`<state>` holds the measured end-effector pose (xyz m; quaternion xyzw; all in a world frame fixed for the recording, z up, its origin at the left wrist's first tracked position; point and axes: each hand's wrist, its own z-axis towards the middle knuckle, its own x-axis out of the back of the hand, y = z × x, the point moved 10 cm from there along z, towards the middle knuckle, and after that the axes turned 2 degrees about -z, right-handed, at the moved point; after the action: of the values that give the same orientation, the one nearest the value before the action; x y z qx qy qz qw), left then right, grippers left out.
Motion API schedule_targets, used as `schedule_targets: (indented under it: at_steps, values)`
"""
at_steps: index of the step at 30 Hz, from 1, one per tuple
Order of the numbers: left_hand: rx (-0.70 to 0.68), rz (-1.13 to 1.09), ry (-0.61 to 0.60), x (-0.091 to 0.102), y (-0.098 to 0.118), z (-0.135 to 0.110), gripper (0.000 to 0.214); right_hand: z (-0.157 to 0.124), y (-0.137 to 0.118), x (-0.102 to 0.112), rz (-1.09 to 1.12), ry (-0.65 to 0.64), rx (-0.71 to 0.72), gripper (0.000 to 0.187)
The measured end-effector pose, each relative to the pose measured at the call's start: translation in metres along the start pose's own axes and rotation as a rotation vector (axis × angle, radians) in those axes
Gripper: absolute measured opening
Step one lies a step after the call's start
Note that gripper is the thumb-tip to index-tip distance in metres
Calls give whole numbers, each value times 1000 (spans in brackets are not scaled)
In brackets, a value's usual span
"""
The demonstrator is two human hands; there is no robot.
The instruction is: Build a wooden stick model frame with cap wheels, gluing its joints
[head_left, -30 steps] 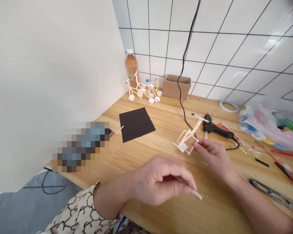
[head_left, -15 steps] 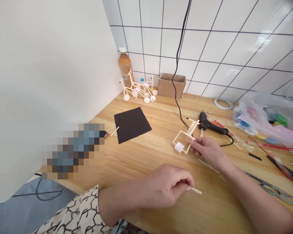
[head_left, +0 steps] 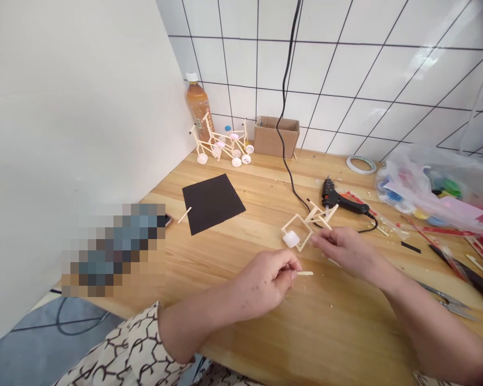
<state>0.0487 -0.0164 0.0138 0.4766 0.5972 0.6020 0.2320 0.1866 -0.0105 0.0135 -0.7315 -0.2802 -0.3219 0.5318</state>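
Observation:
My left hand (head_left: 268,281) is closed, pinching a short pale wooden stick (head_left: 305,273) between thumb and fingertips, low over the table. Just right of a small frame (head_left: 304,217) made of wooden sticks, my right hand (head_left: 344,249) hovers with fingers loosely bent and slightly apart; the fingertips are beside the frame's corner and seem to grip nothing. A whitish rounded piece (head_left: 292,239) is fixed to the near side of the frame, which rests tilted on the table. Another stick (head_left: 333,262) lies partly hidden under my right hand.
A black glue gun (head_left: 344,201) and its cord lie behind the frame. Small stick-built bicycles (head_left: 221,147), a bottle (head_left: 199,102) and a cardboard box (head_left: 277,136) stand at the back. Black sheet (head_left: 213,203) is left; scissors (head_left: 451,303), tape roll (head_left: 361,164) and plastic bag (head_left: 426,185) are right.
My right hand has let go of the stick frame and shifted slightly right; the frame has tipped over. My left hand has moved up and away from me with its stick.

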Motion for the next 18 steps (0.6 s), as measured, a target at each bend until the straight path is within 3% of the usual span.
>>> schedule_targets:
  at_steps: [3, 7, 9, 14, 18]
  values:
    - [23, -39, 4, 2, -1, 1, 12, -18, -22, 0, -104, -13, 177, 34]
    - [75, -84, -2, 2, -5, 2, 11, -39, -29, -15, -209, -87, 252, 27]
    - [112, -118, -10, 0, -9, 2, 12, -47, -38, -16, -234, -37, 327, 19]
    - [154, -236, -12, -2, -13, 1, 16, -73, -79, -18, -369, 168, 681, 13]
    - [181, -210, -60, -4, -13, 0, 16, -85, -89, -31, -519, 217, 836, 17]
